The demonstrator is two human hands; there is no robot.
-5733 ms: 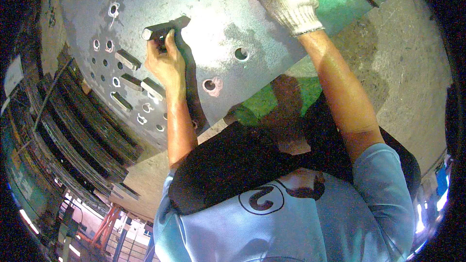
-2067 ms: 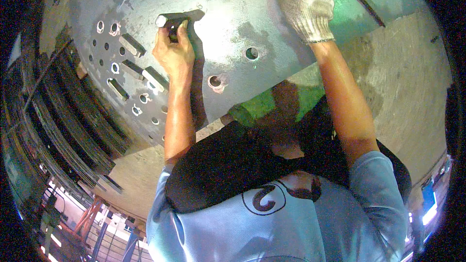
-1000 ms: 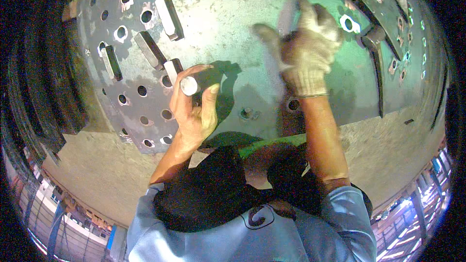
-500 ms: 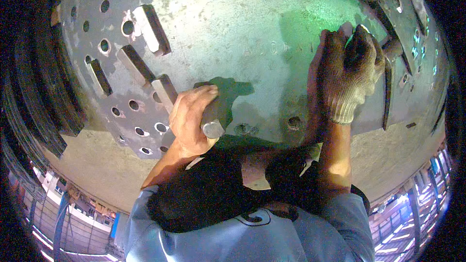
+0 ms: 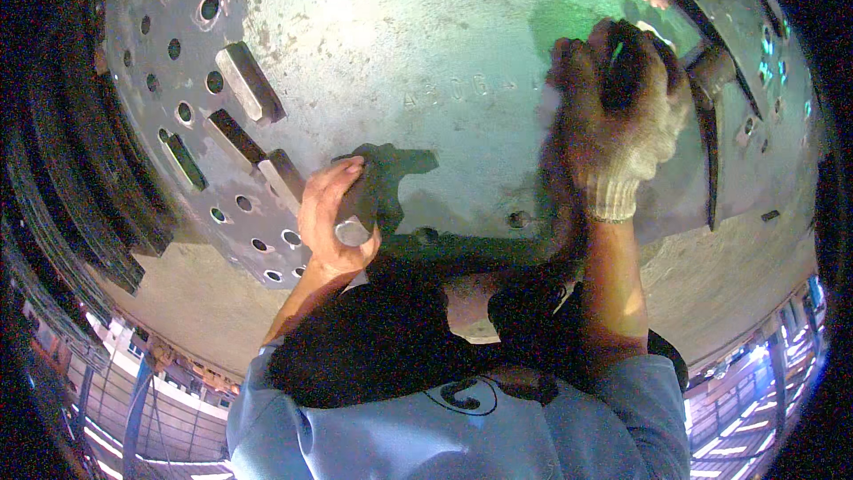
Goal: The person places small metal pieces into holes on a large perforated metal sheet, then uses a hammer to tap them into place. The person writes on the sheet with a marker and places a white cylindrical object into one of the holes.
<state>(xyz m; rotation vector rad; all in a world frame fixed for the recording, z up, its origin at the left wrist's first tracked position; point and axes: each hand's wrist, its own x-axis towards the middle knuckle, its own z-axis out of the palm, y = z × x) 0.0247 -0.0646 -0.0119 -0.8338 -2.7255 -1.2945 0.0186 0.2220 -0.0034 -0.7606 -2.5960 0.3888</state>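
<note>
My bare left hand (image 5: 333,222) curls round a short metal bar (image 5: 353,231), whose flat pale end shows inside the ring of thumb and fingers. Below it lies the grey steel plate (image 5: 444,133), with the hand's shadow falling on it. On my right hand (image 5: 626,116) is a knitted glove. Its fingers are bent inward near the plate's far right part, beside a green-lit patch, and what they hold is hidden. Just right of that glove is a dark tool (image 5: 713,76) with a rounded head and a long tapering part; its kind is unclear.
Left of my left hand, several block-like steel bars (image 5: 249,84) stand out among round holes (image 5: 214,82). A row of stamped marks (image 5: 458,89) crosses the plate's middle. Dark curved bands (image 5: 80,187) line the left side. Beyond the near edge is a pale floor (image 5: 204,302).
The plate and its bars have shifted in view. My left hand is slightly further left, its grip looser around the bar. My right hand has moved up and left.
</note>
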